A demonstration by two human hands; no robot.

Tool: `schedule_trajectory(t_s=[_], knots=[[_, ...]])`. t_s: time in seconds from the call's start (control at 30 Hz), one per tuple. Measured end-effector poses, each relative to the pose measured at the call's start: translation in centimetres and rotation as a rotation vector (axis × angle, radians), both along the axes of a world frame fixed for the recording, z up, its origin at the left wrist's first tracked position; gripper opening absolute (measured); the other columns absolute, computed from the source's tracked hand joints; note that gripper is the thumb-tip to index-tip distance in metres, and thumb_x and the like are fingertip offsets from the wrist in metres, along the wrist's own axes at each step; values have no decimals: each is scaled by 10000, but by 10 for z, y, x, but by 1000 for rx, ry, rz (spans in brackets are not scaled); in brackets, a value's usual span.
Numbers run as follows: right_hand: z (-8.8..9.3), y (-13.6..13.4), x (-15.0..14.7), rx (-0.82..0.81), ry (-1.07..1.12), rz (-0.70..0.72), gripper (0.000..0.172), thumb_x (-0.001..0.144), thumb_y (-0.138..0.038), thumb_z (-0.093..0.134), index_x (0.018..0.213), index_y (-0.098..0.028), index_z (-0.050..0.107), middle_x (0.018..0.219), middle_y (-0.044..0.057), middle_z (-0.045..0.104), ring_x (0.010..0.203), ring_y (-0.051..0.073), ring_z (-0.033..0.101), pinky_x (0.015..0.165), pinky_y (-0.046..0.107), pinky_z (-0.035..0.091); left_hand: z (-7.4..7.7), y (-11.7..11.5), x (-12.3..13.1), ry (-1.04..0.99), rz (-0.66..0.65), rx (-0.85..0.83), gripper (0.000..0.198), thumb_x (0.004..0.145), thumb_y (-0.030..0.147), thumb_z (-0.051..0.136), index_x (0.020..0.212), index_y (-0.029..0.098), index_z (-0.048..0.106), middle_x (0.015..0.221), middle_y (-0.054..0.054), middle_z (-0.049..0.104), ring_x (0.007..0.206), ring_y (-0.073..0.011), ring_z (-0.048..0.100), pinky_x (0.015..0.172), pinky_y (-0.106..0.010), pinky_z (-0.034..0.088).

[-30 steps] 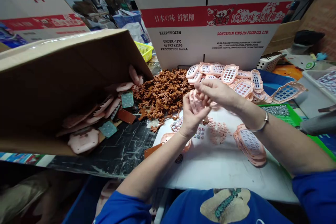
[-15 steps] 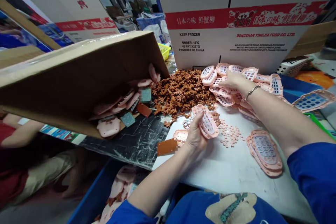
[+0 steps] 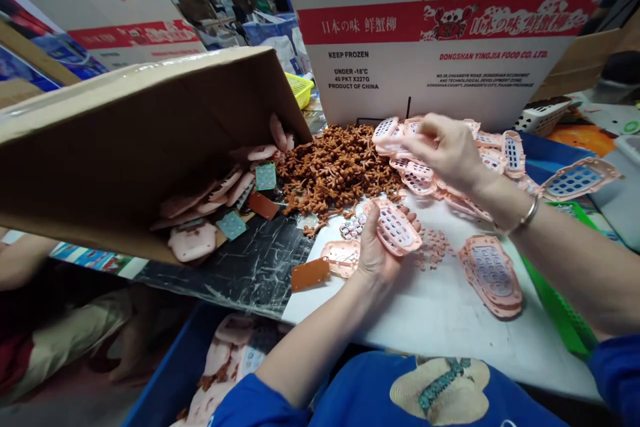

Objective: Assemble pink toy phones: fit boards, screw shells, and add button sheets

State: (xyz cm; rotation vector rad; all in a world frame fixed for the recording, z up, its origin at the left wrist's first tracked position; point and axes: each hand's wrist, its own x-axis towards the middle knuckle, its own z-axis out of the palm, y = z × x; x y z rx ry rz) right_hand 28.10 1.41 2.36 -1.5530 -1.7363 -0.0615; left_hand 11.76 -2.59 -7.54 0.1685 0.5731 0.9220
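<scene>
My left hand [image 3: 376, 255] is closed round a pink plastic keypad cover [image 3: 396, 228], its grid of holes facing up, just above the white board [image 3: 430, 327]. My right hand [image 3: 447, 147] is over the heap of pink covers [image 3: 425, 177] by the big white carton, with its fingers pinched on one pink cover [image 3: 387, 143] at the top of the heap. A mound of small brown rubber pieces [image 3: 340, 170] lies to the left of both hands. Small pink buttons [image 3: 434, 245] are scattered on the board between the hands.
A tilted cardboard box [image 3: 125, 147] at the left holds pink shells and small circuit boards. A stack of pink covers [image 3: 493, 273] lies right on the board. A brown board [image 3: 310, 273] sits at its left edge. Another person's arm [image 3: 20, 260] shows at far left.
My right hand left the cover held by my left hand, reached into the heap and has drawn back a little with a cover pinched. My left hand sank toward the board.
</scene>
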Motion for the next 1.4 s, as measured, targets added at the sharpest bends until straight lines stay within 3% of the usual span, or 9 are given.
schedule_trajectory(t_s=[0.2,0.33,0.4,0.57,0.63,0.93,1.13,1.27,1.4], knots=[[-64,-70,-43,125,-355,400,379,993,-437,410,747,-187,554,751,53,567,713,163,467,648,288,355,5,0,-5,-195,46,65,362,810,497,688,961,167,684,893,-33,732,748,-122,677,617,-188,539],[-76,-79,-37,150,-351,567,478,1014,-484,308,870,-161,630,812,75,615,749,166,514,685,281,386,0,-4,-13,-137,64,25,344,773,445,714,967,162,700,912,-46,745,803,-167,692,792,-281,567],[-71,-74,-21,110,-403,435,441,1017,-442,319,953,-156,649,851,88,635,775,179,532,700,296,386,-3,-6,-17,-105,60,55,408,726,454,746,1026,181,696,969,-54,748,883,-211,702,879,-358,557],[-58,-57,37,-279,-683,-318,338,948,-350,436,941,-99,663,945,182,641,890,285,542,709,367,364,-7,-9,-21,-41,-16,99,538,704,485,742,1161,215,656,1072,-81,738,1031,-285,692,967,-461,517],[-59,-52,55,-412,-726,-448,329,918,-358,480,942,-89,667,972,198,653,938,312,552,730,378,369,-7,-11,-19,-52,-56,94,571,701,504,740,1178,206,644,1096,-86,732,1050,-294,687,975,-469,514],[-60,-51,89,-514,-262,-474,310,808,-491,647,656,-229,579,682,48,609,640,216,507,595,335,306,-12,-17,-23,-52,-73,81,586,698,532,755,1151,180,635,1099,-109,723,1133,-322,648,992,-505,500],[-44,-59,92,-240,15,-442,295,832,-417,631,642,-245,485,671,48,581,641,214,509,625,369,332,-16,-20,-27,-62,-62,8,525,695,454,758,1137,198,637,1034,-91,740,1114,-314,659,990,-506,492],[-35,-80,61,-44,-48,-233,207,889,-398,560,740,-288,468,836,91,617,866,294,581,779,453,417,-21,-26,-24,-110,-106,-2,532,681,466,756,1103,159,648,1012,-119,742,1143,-342,640,1037,-548,434],[-53,-110,14,99,-139,425,172,859,-176,590,932,-325,543,921,61,659,882,239,638,771,409,509,-27,-33,-23,-205,-161,53,670,647,555,779,1121,100,654,1042,-170,732,1174,-354,615,1080,-526,377]])
